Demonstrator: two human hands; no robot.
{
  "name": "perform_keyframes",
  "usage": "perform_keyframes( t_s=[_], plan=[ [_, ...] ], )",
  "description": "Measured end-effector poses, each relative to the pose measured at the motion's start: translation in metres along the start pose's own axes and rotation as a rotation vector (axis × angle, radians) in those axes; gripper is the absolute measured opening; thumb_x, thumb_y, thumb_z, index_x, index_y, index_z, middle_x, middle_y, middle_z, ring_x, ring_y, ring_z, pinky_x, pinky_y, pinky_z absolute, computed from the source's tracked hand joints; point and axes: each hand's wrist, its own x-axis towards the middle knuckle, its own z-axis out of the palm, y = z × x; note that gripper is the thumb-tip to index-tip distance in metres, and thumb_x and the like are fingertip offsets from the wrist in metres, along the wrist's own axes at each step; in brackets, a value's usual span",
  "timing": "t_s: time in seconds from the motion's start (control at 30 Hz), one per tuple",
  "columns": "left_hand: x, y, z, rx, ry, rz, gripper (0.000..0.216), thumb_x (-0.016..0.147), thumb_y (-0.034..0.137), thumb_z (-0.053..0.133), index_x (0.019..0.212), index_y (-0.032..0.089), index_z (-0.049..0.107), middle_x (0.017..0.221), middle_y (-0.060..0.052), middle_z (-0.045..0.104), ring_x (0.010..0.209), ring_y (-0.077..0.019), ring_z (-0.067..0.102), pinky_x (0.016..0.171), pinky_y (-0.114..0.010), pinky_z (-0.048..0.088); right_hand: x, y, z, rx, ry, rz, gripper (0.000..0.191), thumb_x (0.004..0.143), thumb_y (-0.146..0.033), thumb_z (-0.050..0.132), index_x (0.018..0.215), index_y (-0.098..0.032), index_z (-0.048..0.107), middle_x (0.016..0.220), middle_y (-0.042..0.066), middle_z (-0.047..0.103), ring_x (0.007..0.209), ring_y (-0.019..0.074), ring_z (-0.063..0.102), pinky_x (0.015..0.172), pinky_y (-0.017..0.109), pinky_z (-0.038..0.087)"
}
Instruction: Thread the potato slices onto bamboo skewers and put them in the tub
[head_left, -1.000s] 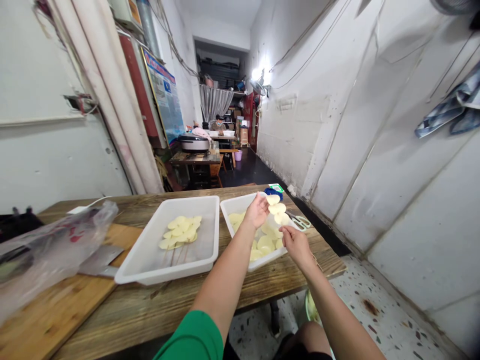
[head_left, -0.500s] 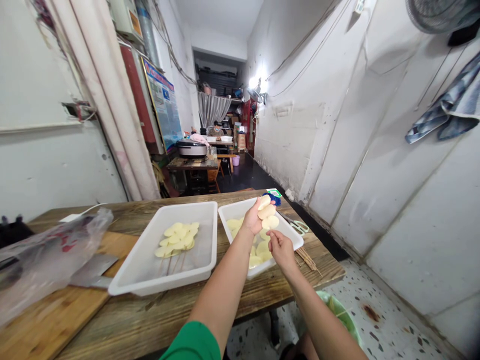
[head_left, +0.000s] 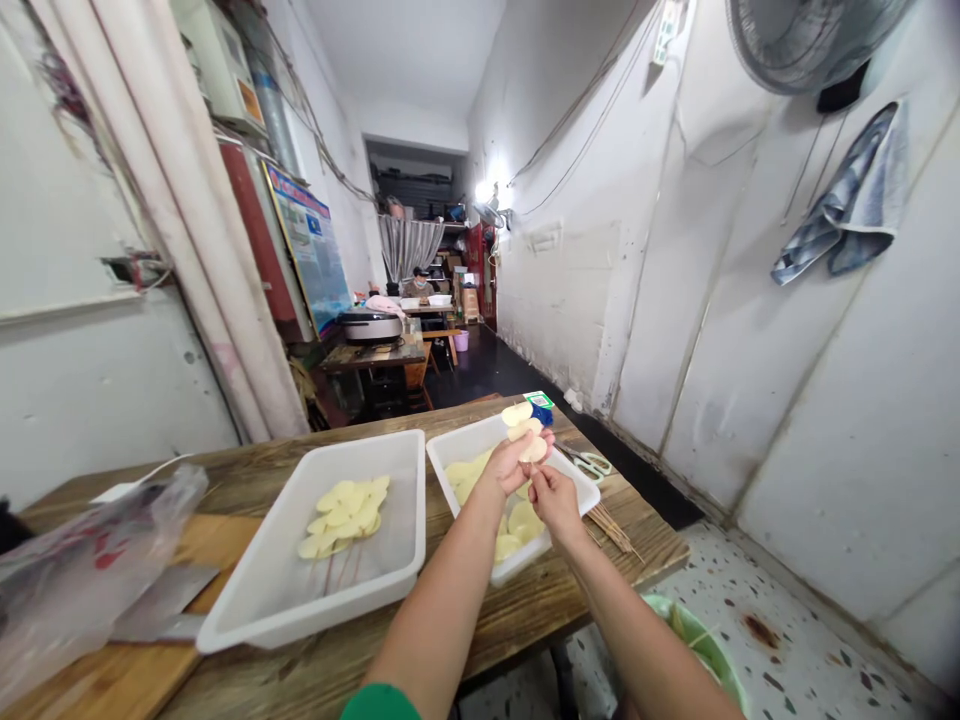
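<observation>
My left hand (head_left: 508, 465) is closed around a short row of thin pale-yellow potato slices (head_left: 523, 430), which stick up past the fingers over the right tray. Just below, my right hand (head_left: 556, 502) pinches the lower end of the thin skewer that carries them; most of that skewer is hidden. Loose potato slices (head_left: 525, 521) lie in the white right tray (head_left: 588, 497) underneath. In the left tray (head_left: 409, 560), skewered potato slices (head_left: 349, 512) are piled with their sticks pointing toward me.
Bare bamboo skewers (head_left: 615, 530) and scissors (head_left: 594, 464) lie right of the trays. A plastic bag (head_left: 112, 570), a cleaver (head_left: 161, 605) and a cutting board (head_left: 97, 670) sit at left. A green bin (head_left: 697, 640) stands below the table's right end. Another person (head_left: 418, 286) sits far back.
My left hand's grip has shifted from the upper slices toward the lowest one. My right hand has come closer to my left. The camera view has turned slightly.
</observation>
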Motion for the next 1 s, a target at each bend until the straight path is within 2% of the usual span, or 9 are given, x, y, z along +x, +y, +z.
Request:
perform_keyframes(
  t_s=[0.13, 0.23, 0.4, 0.53, 0.67, 0.77, 1.0],
  plan=[
    [0.003, 0.003, -0.002, -0.076, 0.093, 0.055, 0.011, 0.083, 0.011, 0.059, 0.094, 0.01, 0.063, 0.088, -0.01, 0.068, 0.08, -0.0156, 0.066, 0.072, -0.026, 0.054, -0.004, 0.002, 0.001, -0.097, -0.036, 0.0, 0.03, 0.083, -0.039, 0.044, 0.064, -0.018, 0.056, 0.046, -0.004, 0.05, 0.038, 0.0098, 0.04, 0.043, 0.022, 0.03],
    [0.002, 0.002, -0.001, -0.049, 0.07, 0.047, 0.011, 0.082, 0.01, 0.06, 0.093, 0.01, 0.063, 0.087, -0.009, 0.067, 0.076, -0.0143, 0.065, 0.069, -0.024, 0.054, -0.006, 0.001, 0.001, -0.161, -0.013, -0.036, 0.029, 0.083, -0.034, 0.042, 0.065, -0.019, 0.058, 0.047, -0.002, 0.053, 0.043, 0.0118, 0.046, 0.048, 0.022, 0.033],
    [0.001, -0.003, 0.002, -0.007, 0.066, 0.035, 0.012, 0.085, 0.01, 0.055, 0.094, 0.008, 0.063, 0.092, -0.012, 0.067, 0.08, -0.0143, 0.066, 0.072, -0.024, 0.054, -0.006, -0.004, 0.0, -0.189, 0.024, -0.025, 0.03, 0.083, -0.032, 0.041, 0.058, -0.02, 0.053, 0.048, 0.0, 0.054, 0.048, 0.014, 0.05, 0.053, 0.023, 0.035],
    [0.003, -0.004, 0.0, -0.046, 0.048, -0.017, 0.013, 0.086, 0.01, 0.053, 0.095, 0.008, 0.062, 0.095, -0.013, 0.067, 0.082, -0.0145, 0.066, 0.076, -0.025, 0.054, -0.007, -0.008, 0.0, -0.175, 0.031, -0.017, 0.028, 0.082, -0.03, 0.041, 0.059, -0.02, 0.052, 0.049, -0.001, 0.054, 0.049, 0.0143, 0.051, 0.054, 0.024, 0.035],
    [0.004, -0.001, -0.001, -0.156, 0.05, -0.142, 0.014, 0.089, 0.016, 0.048, 0.093, 0.01, 0.06, 0.077, -0.006, 0.062, 0.064, -0.0104, 0.061, 0.064, -0.023, 0.052, -0.008, -0.01, -0.001, -0.172, 0.03, -0.029, 0.028, 0.082, -0.028, 0.04, 0.059, -0.02, 0.052, 0.048, -0.001, 0.053, 0.049, 0.0142, 0.05, 0.056, 0.023, 0.036],
    [0.002, 0.002, -0.001, -0.218, -0.014, -0.254, 0.02, 0.091, 0.02, 0.042, 0.094, 0.01, 0.059, 0.074, -0.006, 0.059, 0.062, -0.0113, 0.058, 0.06, -0.024, 0.05, -0.008, -0.011, -0.002, -0.165, 0.006, -0.032, 0.027, 0.082, -0.027, 0.04, 0.06, -0.02, 0.053, 0.048, -0.002, 0.052, 0.049, 0.014, 0.05, 0.056, 0.023, 0.037],
    [-0.003, 0.005, 0.001, -0.148, -0.05, -0.321, 0.022, 0.092, 0.024, 0.041, 0.089, 0.011, 0.058, 0.079, -0.008, 0.059, 0.065, -0.0129, 0.058, 0.064, -0.026, 0.049, -0.009, -0.008, -0.005, -0.177, 0.01, -0.022, 0.027, 0.083, -0.03, 0.04, 0.062, -0.02, 0.054, 0.048, -0.001, 0.053, 0.046, 0.0134, 0.049, 0.051, 0.022, 0.036]
  ],
)
